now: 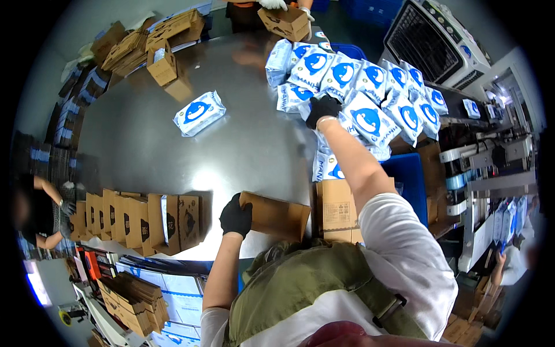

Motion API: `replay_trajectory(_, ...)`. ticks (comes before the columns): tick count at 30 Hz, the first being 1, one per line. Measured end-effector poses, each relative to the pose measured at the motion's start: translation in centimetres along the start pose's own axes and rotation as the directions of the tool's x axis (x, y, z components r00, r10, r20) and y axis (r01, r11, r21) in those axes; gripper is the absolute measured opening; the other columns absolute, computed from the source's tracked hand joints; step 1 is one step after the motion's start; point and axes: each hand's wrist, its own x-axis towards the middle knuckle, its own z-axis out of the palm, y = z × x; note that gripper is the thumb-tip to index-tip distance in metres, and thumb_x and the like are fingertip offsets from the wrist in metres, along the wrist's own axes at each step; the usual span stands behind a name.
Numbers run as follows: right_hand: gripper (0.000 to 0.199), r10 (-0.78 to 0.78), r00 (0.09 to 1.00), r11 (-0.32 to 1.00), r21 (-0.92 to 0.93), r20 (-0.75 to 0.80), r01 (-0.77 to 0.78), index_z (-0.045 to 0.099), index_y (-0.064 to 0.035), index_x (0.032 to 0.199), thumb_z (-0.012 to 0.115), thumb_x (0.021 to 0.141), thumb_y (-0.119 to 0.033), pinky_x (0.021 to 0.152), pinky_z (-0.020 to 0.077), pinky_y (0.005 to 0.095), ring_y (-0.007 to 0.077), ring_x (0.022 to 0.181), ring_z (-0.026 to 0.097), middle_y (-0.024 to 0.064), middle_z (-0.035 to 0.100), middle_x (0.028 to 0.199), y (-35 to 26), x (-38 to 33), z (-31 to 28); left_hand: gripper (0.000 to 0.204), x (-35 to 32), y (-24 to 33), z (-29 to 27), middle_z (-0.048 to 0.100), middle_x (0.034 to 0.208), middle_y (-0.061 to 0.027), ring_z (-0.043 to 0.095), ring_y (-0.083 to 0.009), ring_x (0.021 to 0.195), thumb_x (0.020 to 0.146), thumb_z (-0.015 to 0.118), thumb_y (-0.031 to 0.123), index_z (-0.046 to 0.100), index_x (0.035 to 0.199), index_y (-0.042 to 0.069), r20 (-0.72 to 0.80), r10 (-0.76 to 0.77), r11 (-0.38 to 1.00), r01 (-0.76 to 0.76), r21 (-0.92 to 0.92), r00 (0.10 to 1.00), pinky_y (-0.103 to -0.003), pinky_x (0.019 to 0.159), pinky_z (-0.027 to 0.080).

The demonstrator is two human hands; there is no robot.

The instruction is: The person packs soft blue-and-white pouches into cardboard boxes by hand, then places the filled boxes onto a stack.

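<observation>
My left hand [235, 217], in a black glove, grips the left end of a brown cardboard box [276, 216] lying on the steel table [144, 144] just in front of me. My right hand [322, 110], also black-gloved, reaches far forward onto a heap of white packets with a blue emblem [370, 87] and closes on one packet at the heap's near left edge. A single packet of the same kind [199, 113] lies alone on the table to the left. A second upright brown box [337, 209] stands under my right forearm.
A row of filled brown boxes [139, 217] stands at the near left, where another person's gloved hands [66, 217] work. Flat and folded cartons [147, 43] pile at the far left. A person across the table holds a box [284, 22]. A blue crate [410, 179] and machinery [491, 162] stand right.
</observation>
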Motion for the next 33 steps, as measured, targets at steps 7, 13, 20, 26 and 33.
replay_trajectory(7, 0.082, -0.486, 0.578, -0.093, 0.696, -0.656, 0.712, 0.042, -0.0085, 0.119, 0.075, 0.045, -0.018, 0.095, 0.0347, 0.0338, 0.0249, 0.108, 0.045, 0.0115, 0.046, 0.113, -1.4, -15.3, -2.0, 0.036, 1.1, -0.7, 1.3, 0.061, 0.099, -0.0172, 0.057, -0.0344, 0.093, 0.081, 0.051, 0.03, 0.054, 0.111, 0.011, 0.065, 0.015, 1.0, -0.016, 0.014, 0.998, -0.042, 0.08, 0.045)
replay_trajectory(13, 0.077, -0.744, 0.605, 0.195, 0.773, -0.284, 0.604, 0.045, -0.0071, 0.12, 0.067, 0.046, -0.011, 0.097, 0.0341, 0.037, 0.0327, 0.111, 0.043, 0.016, 0.047, 0.115, -2.7, -23.0, 4.3, 0.033, 3.3, -3.9, 4.0, 0.058, 0.11, -0.0116, 0.057, -0.0219, 0.098, 0.087, 0.046, 0.016, 0.05, 0.118, 0.008, 0.107, 0.419, 0.833, -0.335, -0.44, 0.902, -0.031, 0.082, 0.045)
replay_trajectory(20, 0.045, -0.73, 0.647, 0.648, 0.525, 0.221, 0.552, 0.058, -0.0122, 0.111, 0.057, 0.071, -0.033, 0.093, 0.0376, 0.0343, 0.0256, 0.111, 0.049, 0.013, 0.053, 0.121, -7.2, -22.0, 5.1, 0.04, -6.3, 1.1, 2.1, 0.053, 0.112, -0.0189, 0.05, -0.0361, 0.103, 0.082, 0.054, 0.024, 0.05, 0.113, 0.0, -0.493, 0.705, 0.628, -0.771, 0.101, 0.51, -0.045, 0.092, 0.037)
replay_trajectory(26, 0.033, -0.86, 0.421, 0.06, 0.761, -0.289, 0.645, 0.056, -0.0108, 0.113, 0.046, 0.082, -0.015, 0.092, 0.0384, 0.0321, 0.0248, 0.11, 0.05, 0.0104, 0.056, 0.116, -0.2, -20.8, 4.6, 0.036, -7.4, 0.1, 2.5, 0.06, 0.077, -0.0169, 0.06, -0.0338, 0.069, 0.076, 0.058, 0.025, 0.053, 0.106, 0.007, 0.274, 0.433, 0.754, -0.512, 0.412, 0.858, -0.043, 0.058, 0.046)
replay_trajectory(33, 0.055, 0.454, 0.881, 0.784, 0.41, 0.132, -0.466, 0.053, -0.0017, 0.11, 0.06, 0.075, -0.043, 0.085, 0.0425, 0.0398, 0.0361, 0.103, 0.053, 0.0206, 0.057, 0.109, 27.6, -14.8, 17.5, 0.043, -4.2, -10.1, -3.6, 0.055, 0.106, -0.0216, 0.056, -0.034, 0.093, 0.083, 0.05, 0.028, 0.045, 0.121, 0.007, -0.304, -0.114, 0.865, 0.245, 0.438, 0.946, -0.044, 0.079, 0.044)
